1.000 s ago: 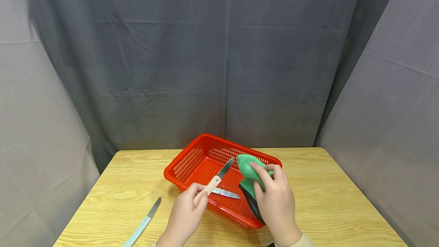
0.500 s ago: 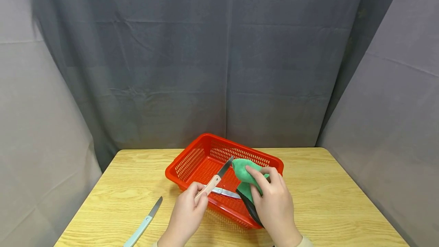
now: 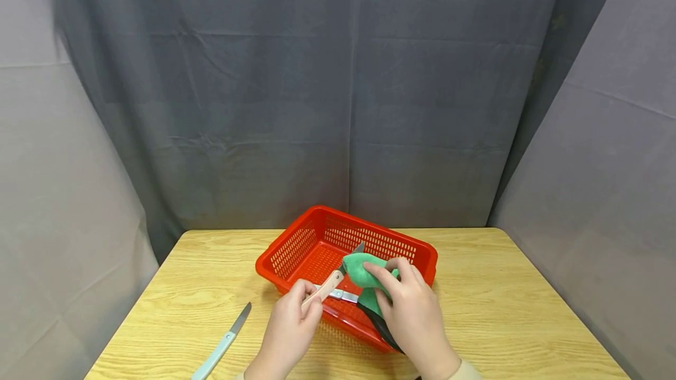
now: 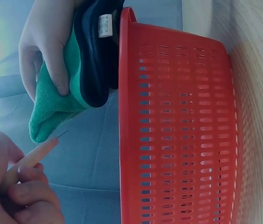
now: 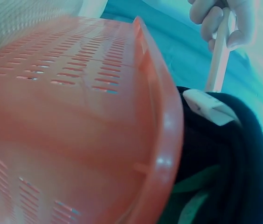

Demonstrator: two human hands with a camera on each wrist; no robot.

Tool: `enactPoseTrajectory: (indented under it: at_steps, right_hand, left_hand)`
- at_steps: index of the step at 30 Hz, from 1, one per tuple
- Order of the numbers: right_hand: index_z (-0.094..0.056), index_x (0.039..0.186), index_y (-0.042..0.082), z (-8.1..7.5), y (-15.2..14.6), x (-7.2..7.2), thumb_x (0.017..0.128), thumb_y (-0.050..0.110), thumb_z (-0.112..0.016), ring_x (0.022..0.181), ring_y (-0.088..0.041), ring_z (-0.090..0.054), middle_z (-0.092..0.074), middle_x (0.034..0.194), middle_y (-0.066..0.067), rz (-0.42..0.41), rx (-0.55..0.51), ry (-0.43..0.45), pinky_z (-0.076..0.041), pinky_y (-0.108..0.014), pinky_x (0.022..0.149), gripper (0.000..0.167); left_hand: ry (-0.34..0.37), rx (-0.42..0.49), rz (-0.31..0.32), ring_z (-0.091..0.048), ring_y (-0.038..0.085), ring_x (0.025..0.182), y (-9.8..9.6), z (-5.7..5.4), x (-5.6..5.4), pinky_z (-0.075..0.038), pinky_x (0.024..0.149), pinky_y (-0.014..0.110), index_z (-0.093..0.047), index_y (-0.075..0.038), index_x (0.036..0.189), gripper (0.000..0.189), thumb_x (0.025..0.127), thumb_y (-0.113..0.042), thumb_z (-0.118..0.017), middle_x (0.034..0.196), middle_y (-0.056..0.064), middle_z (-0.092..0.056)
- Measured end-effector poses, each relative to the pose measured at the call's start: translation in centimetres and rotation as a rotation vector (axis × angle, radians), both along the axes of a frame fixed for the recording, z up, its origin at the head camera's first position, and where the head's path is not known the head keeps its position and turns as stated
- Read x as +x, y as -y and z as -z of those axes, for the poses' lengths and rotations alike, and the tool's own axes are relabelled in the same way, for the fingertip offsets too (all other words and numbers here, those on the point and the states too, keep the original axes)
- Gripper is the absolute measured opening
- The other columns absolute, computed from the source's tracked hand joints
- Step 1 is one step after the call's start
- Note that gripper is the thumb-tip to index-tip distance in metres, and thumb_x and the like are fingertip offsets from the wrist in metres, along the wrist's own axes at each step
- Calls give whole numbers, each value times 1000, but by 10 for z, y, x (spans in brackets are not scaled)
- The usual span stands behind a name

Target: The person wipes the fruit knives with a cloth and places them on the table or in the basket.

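My left hand (image 3: 290, 321) grips a knife by its pale pink handle (image 3: 324, 288), blade pointing up and away over the basket. Only the tip of that blade (image 3: 360, 247) shows past a folded green cloth (image 3: 361, 271) with black trim. Pinching the cloth from the right is my right hand (image 3: 414, 312), thumb below and fingers on top. In the left wrist view, the cloth (image 4: 57, 105) hangs in a fold by the knife's handle (image 4: 40, 151). A second knife (image 3: 340, 295) lies in the red basket (image 3: 285, 283), partly hidden by the cloth.
On the table left of the basket lies a knife with a light blue handle (image 3: 215, 356). The wooden table (image 3: 491, 309) ends at a grey curtain (image 3: 264, 104) behind. The basket's near wall (image 4: 178, 121) stands close below both hands.
My right hand has moved left with the cloth, from beside the blade onto it, covering most of it. The left hand and its knife have stayed nearly in place.
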State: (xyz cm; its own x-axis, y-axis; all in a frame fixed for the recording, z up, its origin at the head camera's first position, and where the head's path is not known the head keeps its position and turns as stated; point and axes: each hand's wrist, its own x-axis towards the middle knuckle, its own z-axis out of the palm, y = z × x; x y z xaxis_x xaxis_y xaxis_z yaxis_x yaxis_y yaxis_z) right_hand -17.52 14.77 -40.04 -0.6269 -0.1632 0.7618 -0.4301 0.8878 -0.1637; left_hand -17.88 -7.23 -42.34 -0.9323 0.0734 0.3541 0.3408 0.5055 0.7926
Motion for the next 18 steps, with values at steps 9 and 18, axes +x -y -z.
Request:
enactPoseTrajectory:
  at_steps: [9,18]
  right_hand:
    - [-78,115,26,2,4,-3,72,2,-90,75,-14,-55,-58,97,-1,6,-6,23,-45,-22,53,51]
    - [-78,115,23,2,2,-5,71,-2,-89,78,-18,-58,-60,97,-4,15,-40,-24,-52,-27,56,52]
  left_hand:
    - [-8,-20,-18,-40,2,51,-1,-1,0,-37,45,21,-62,-16,94,8,90,-10,-63,62,-10,-47]
    - [-51,25,7,-39,-1,48,0,-2,2,-34,42,20,-64,-17,92,11,89,-7,-64,60,-12,-46]
